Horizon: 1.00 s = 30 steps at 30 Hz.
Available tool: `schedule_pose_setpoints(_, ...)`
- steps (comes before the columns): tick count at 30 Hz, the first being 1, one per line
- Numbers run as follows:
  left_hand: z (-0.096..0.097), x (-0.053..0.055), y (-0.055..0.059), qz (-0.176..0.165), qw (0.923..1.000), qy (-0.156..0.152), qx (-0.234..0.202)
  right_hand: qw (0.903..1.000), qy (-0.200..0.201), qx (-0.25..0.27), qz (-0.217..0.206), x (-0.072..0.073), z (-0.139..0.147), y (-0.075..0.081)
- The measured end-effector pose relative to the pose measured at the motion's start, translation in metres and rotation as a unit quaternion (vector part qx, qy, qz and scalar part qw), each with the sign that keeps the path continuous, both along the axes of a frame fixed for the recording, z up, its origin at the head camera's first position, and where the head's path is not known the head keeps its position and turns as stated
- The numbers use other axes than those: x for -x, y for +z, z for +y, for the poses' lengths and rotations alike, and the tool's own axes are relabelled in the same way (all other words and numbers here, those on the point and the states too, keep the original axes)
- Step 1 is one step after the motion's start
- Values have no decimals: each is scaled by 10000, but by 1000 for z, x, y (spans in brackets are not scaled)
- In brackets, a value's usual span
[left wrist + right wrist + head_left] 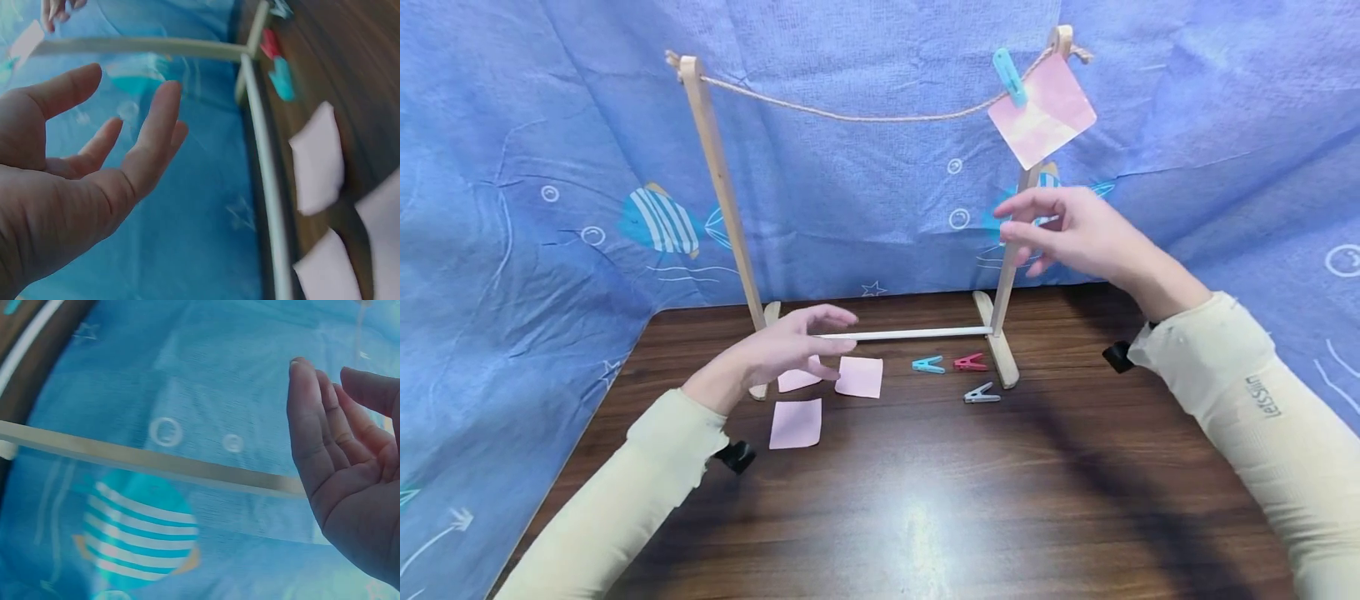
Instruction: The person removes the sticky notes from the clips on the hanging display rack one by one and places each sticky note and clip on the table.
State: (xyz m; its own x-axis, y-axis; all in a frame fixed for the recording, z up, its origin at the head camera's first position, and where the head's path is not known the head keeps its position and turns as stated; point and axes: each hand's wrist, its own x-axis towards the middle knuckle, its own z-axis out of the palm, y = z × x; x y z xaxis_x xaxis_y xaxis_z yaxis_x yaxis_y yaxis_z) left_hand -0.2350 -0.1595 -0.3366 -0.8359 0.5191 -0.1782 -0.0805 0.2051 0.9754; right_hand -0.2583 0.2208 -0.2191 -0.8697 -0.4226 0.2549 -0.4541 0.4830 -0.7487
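A pink square of paper (1051,112) hangs from the rope (865,118) near the right post, held there by a light blue clothespin (1009,77). Just below it my right hand (1071,229) hovers in front of the post, fingers relaxed and holding nothing. Over the table's left part floats my left hand (790,346), its fingers spread loosely around air. Beneath that hand lie three pink paper squares (795,423), one partly covered by it. To their right rest a blue clothespin (928,364), a red clothespin (971,362) and a grey clothespin (982,393).
The wooden stand has a left post (722,183), a right post (1009,279) and a white crossbar (917,334) low at the back of the brown table (880,517). Behind it hangs a blue cloth (865,217) printed with fish.
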Motion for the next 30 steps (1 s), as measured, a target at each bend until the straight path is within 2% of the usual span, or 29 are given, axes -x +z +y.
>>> schedule_pose_setpoints(4,23,0,21,176,9997,93,-152,9983,68,525,241,1,-4,24)
schedule_pose_setpoints(8,42,2,39,274,9987,224,-376,9921,29,1144,505,2,-9,43)
schedule_pose_setpoints(12,58,7,55,227,9974,360,-581,9821,-16,1808,524,3,-11,56)
schedule_pose_setpoints(16,71,13,69,183,9962,442,-734,9672,155,2514,339,6,-12,63)
schedule_pose_setpoints(20,81,22,81,300,9947,490,-854,9531,234,3001,318,9,-13,69)
schedule_pose_setpoints(24,92,31,92,608,9898,612,-1130,9516,86,3046,411,11,-14,80)
schedule_pose_setpoints(27,99,37,98,799,9832,790,-1440,9632,-214,2612,605,12,-15,89)
schedule_pose_setpoints(30,105,43,102,797,9774,973,-1699,9753,-617,1969,783,13,-19,96)
